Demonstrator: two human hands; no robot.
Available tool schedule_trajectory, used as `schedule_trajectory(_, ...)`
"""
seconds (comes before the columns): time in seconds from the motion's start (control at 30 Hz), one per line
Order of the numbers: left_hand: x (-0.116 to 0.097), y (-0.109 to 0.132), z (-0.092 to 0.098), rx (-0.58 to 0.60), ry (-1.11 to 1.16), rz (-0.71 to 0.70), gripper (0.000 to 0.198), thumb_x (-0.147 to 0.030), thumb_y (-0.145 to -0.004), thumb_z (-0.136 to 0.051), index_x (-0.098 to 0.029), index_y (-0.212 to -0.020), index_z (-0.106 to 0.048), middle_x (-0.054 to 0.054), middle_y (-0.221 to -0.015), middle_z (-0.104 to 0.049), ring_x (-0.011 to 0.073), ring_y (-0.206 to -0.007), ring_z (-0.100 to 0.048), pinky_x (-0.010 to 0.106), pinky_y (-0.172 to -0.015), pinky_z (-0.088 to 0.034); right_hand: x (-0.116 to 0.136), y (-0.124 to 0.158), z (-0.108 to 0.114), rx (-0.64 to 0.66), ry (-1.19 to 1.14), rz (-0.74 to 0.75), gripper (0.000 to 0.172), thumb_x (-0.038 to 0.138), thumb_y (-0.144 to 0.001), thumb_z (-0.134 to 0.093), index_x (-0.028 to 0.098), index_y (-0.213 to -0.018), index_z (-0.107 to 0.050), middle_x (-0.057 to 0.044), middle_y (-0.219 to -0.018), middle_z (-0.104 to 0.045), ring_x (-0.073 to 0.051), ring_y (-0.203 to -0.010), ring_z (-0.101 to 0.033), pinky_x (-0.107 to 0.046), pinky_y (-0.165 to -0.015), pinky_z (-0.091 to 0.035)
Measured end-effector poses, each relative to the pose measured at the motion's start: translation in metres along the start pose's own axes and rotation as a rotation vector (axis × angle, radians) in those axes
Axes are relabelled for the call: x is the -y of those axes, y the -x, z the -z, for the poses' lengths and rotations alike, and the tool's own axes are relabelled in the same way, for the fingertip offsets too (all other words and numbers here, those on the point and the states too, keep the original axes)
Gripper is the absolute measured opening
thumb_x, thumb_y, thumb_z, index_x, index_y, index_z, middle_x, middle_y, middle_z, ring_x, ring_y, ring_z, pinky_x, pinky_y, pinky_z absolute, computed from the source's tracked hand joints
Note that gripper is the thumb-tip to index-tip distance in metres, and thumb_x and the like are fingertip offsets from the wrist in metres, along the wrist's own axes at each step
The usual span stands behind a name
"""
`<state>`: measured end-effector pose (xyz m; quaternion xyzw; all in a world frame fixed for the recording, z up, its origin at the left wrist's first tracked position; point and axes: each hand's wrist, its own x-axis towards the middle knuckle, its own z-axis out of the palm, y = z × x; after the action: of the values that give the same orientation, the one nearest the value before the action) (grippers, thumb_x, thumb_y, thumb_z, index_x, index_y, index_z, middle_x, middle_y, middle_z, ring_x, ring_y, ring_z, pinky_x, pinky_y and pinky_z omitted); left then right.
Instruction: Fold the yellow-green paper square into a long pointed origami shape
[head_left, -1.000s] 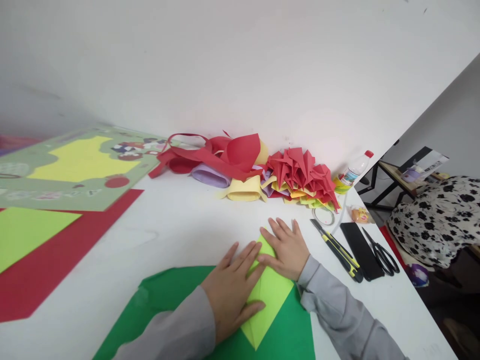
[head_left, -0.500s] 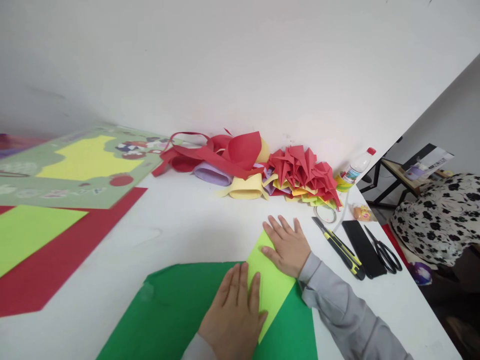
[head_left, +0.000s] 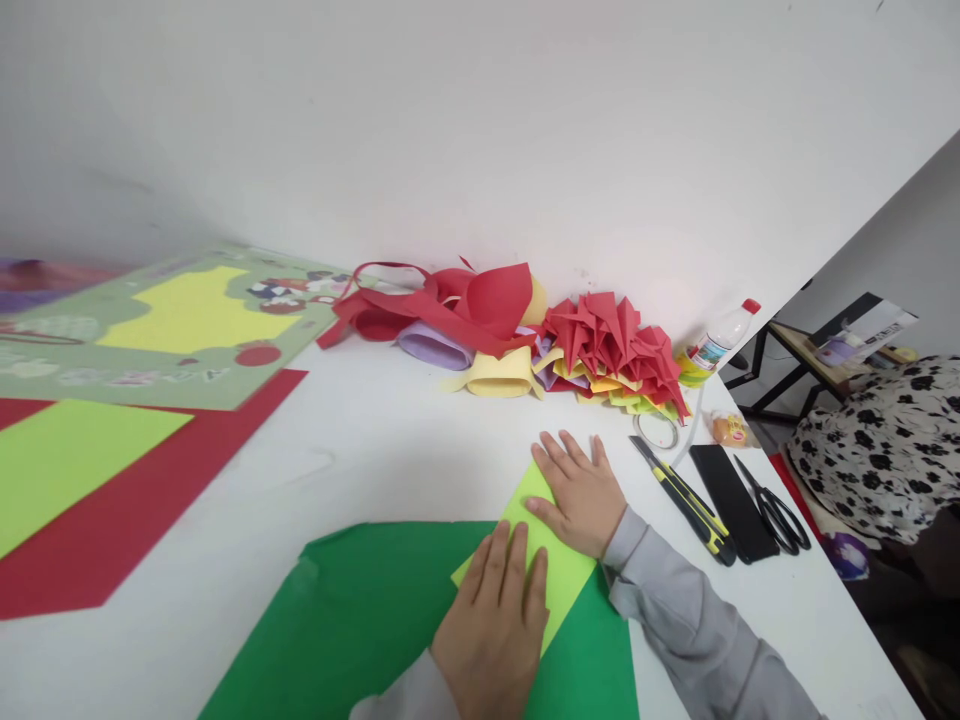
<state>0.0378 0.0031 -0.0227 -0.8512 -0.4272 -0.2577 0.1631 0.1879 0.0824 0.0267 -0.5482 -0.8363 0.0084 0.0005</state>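
A folded piece of lime-green paper (head_left: 568,578) lies over the large dark green sheet (head_left: 360,600) at the table's front. Flat on its lower left part rests my left hand (head_left: 499,610), fingers stretched out. My right hand (head_left: 581,495) presses on the upper end of the lime paper with spread fingers. Right of that hand lie a yellow-black utility knife (head_left: 686,505), a black flat case (head_left: 733,505), black-handled scissors (head_left: 774,508) and a roll of clear tape (head_left: 655,431).
Folded red paper pieces (head_left: 611,335) and rolled red paper (head_left: 491,310) sit along the wall. A bottle (head_left: 718,345) and a wrapped snack (head_left: 729,430) are at right. A decorated board (head_left: 225,385) covers a red sheet (head_left: 247,440). Beyond the right edge sits a person in patterned clothing (head_left: 885,440).
My left hand has shifted right across the lime paper, uncovering a corner of it on the left. My right hand stays nearly in place. The view has turned slightly left.
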Motion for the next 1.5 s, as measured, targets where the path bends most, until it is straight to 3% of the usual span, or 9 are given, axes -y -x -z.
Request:
schedule_trajectory(0.03,-0.001,0.002,-0.004,-0.028,-0.001,0.052,0.041,-0.018,-0.09,-0.034,-0.011,-0.099,-0.073,0.02,-0.112,-0.068,0.0352,-0.112,-0.061,0.051,-0.095,-0.044,0.001,0.0,0.001,0.001,-0.004,0.011,0.062,0.055,-0.096,-0.029,0.021,-0.148,-0.024,-0.008,-0.155,-0.021,-0.029,-0.143,-0.016,-0.064,-0.11,-0.011)
schedule_trajectory(0.17,0.001,0.007,-0.007,0.101,0.047,0.004,0.036,-0.025,-0.09,-0.041,-0.012,-0.108,-0.07,0.02,-0.119,-0.065,0.0363,-0.115,-0.058,0.05,-0.096,-0.045,0.006,0.007,0.007,0.045,-0.049,0.095,0.055,0.052,-0.098,-0.024,0.026,-0.146,-0.03,-0.004,-0.157,-0.016,-0.029,-0.143,-0.014,-0.065,-0.11,-0.013)
schedule_trajectory(0.3,0.003,0.006,-0.001,0.087,0.051,0.015,0.032,-0.023,-0.089,-0.046,-0.012,-0.104,-0.071,0.019,-0.113,-0.069,0.0359,-0.111,-0.061,0.049,-0.095,-0.046,0.009,0.02,0.011,0.067,-0.079,0.166,0.051,0.054,-0.098,-0.024,0.032,-0.142,-0.036,-0.004,-0.157,-0.013,-0.03,-0.144,-0.012,-0.065,-0.109,-0.012)
schedule_trajectory(0.57,-0.002,0.002,-0.001,0.048,0.034,0.051,0.032,-0.021,-0.088,-0.044,-0.012,-0.101,-0.073,0.019,-0.113,-0.068,0.0351,-0.109,-0.062,0.048,-0.093,-0.047,0.011,0.012,0.011,-0.006,-0.003,0.045,0.047,0.053,-0.097,-0.03,0.037,-0.14,-0.038,-0.005,-0.156,-0.021,-0.032,-0.142,-0.018,-0.066,-0.107,-0.015)
schedule_trajectory(1.07,0.002,0.003,0.002,0.146,0.04,-0.013,0.037,-0.029,-0.088,-0.044,-0.012,-0.111,-0.069,0.021,-0.118,-0.065,0.0357,-0.114,-0.058,0.05,-0.097,-0.041,-0.008,-0.013,0.007,-0.009,0.017,-0.043,0.045,0.045,-0.099,-0.028,0.035,-0.143,-0.034,-0.002,-0.156,-0.021,-0.03,-0.142,-0.018,-0.066,-0.108,-0.016)
schedule_trajectory(1.17,-0.001,0.005,-0.01,0.131,0.043,0.015,0.037,-0.029,-0.088,-0.044,-0.014,-0.11,-0.07,0.02,-0.12,-0.064,0.0363,-0.116,-0.057,0.05,-0.098,-0.039,-0.014,-0.005,0.008,-0.002,-0.044,-0.059,0.047,0.041,-0.1,-0.024,0.031,-0.146,-0.027,-0.002,-0.156,-0.019,-0.028,-0.143,-0.018,-0.063,-0.109,-0.018)
schedule_trajectory(1.2,-0.003,0.007,-0.015,0.067,0.037,0.063,0.036,-0.029,-0.087,-0.045,-0.015,-0.104,-0.073,0.02,-0.115,-0.067,0.0382,-0.113,-0.058,0.052,-0.096,-0.039,-0.015,0.0,0.008,-0.012,-0.061,-0.059,0.048,0.039,-0.1,-0.023,0.03,-0.147,-0.025,-0.002,-0.157,-0.018,-0.028,-0.143,-0.017,-0.062,-0.109,-0.02)
schedule_trajectory(1.3,-0.005,0.01,-0.024,0.124,0.05,0.071,0.038,-0.03,-0.087,-0.044,-0.017,-0.114,-0.069,0.019,-0.123,-0.063,0.04,-0.117,-0.055,0.055,-0.095,-0.038,-0.014,0.021,0.009,-0.034,-0.054,0.036,0.047,0.041,-0.1,-0.025,0.03,-0.146,-0.029,-0.001,-0.157,-0.017,-0.026,-0.144,-0.013,-0.06,-0.111,-0.016)
schedule_trajectory(1.5,0.001,0.008,-0.013,0.209,0.074,-0.019,0.044,-0.032,-0.087,-0.042,-0.018,-0.124,-0.062,0.014,-0.135,-0.055,0.0374,-0.121,-0.051,0.05,-0.096,-0.039,-0.002,0.048,0.003,-0.019,0.029,0.102,0.055,0.049,-0.096,-0.035,0.028,-0.146,-0.028,-0.006,-0.155,-0.024,-0.029,-0.143,-0.016,-0.062,-0.11,-0.016)
